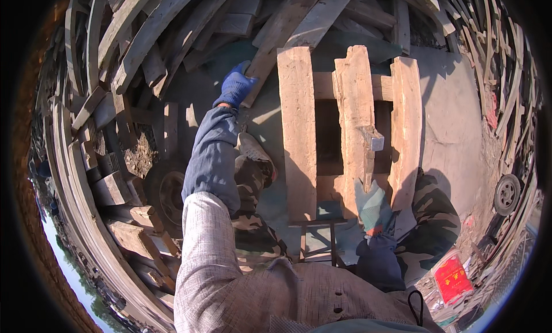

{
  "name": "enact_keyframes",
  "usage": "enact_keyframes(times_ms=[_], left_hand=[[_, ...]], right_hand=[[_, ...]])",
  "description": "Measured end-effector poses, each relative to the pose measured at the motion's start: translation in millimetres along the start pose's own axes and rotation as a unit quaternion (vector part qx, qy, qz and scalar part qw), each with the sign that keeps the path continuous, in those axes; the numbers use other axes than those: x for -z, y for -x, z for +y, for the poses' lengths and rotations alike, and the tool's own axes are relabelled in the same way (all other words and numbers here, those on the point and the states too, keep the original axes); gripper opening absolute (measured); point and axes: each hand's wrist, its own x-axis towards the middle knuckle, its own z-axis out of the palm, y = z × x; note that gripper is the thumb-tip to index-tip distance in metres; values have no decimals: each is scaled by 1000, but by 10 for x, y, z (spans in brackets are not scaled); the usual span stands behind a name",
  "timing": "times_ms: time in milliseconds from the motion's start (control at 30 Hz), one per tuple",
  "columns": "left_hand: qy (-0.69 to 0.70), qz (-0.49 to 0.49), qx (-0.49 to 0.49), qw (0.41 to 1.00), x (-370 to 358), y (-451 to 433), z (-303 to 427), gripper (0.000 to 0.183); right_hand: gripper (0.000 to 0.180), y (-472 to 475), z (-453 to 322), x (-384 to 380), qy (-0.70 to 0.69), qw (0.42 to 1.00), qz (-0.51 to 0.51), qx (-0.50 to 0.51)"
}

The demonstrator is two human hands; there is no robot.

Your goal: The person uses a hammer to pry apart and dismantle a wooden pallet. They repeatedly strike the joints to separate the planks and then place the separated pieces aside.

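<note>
My left hand (236, 85), in a blue knit glove, reaches forward and grips the left edge of a long wooden plank (269, 57) near its lower end. The plank slopes up toward the wood pile. In a grey-green glove, my right hand (373, 205) holds a hammer by its handle; the metal hammer head (376, 142) lies over the middle board (355, 87). That rough-edged board rests on two crosspieces, between a left board (297, 130) and a right board (406, 121). The fingertips of my left hand are partly hidden.
Piled planks (151, 35) rise ahead and on the left, with stacked short blocks (133, 238) nearer me. More thin wood strips (509, 87) line the right side. A wheel (507, 195) and a red bag (453, 277) bearing writing lie at right. Another wheel (171, 197) stands left of my leg.
</note>
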Motion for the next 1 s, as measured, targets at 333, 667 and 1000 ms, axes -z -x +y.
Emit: enact_keyframes(times_ms=[333,667,1000], left_hand=[[29,-24,54,998,-872,-998,-561,72],[-14,74,5,997,757,-454,-515,64],[32,-33,-122,991,1202,867,1219,66]], right_hand=[[20,84,91,44,86,993,-14,78],[34,109,276,-144,21,994,58,93],[46,-81,67,-9,-8,995,6,98]])
